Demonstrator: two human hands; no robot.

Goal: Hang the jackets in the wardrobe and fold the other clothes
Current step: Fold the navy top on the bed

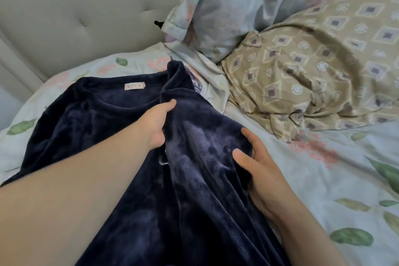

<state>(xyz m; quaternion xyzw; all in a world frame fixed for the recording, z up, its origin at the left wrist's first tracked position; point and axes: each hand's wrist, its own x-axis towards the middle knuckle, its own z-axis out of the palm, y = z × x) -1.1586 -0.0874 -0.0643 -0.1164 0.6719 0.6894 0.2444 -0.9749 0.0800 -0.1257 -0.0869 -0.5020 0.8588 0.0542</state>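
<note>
One navy fleece [194,190] is lying on the bed sheet [323,179], running under and between both hands. It is filling most of the space from the forearms out past the left hand.

Left hand [156,124] is gripping a raised fold near the collar. The thumb is showing on top; the fingers are tucked under the fabric, out of sight.

Right hand [259,175] is sitting at the fleece's right edge, nearer the body than the left hand. Thumb and forefinger are curling round a bulge of fabric. The other fingers are partly hidden, so I can't tell how they are lying.

One short bit of zip [163,162] is showing between the hands, just below the heel of the left hand. One pale label [134,86] is sitting inside the collar, beyond the left thumb and to its left.

Two pillows are lying beyond the right hand: one pale floral pillow [248,11], farther off and leaning on the grey headboard [75,17], and one beige patterned pillow [323,65], nearer and to the right. Neither is touching a hand.
</note>
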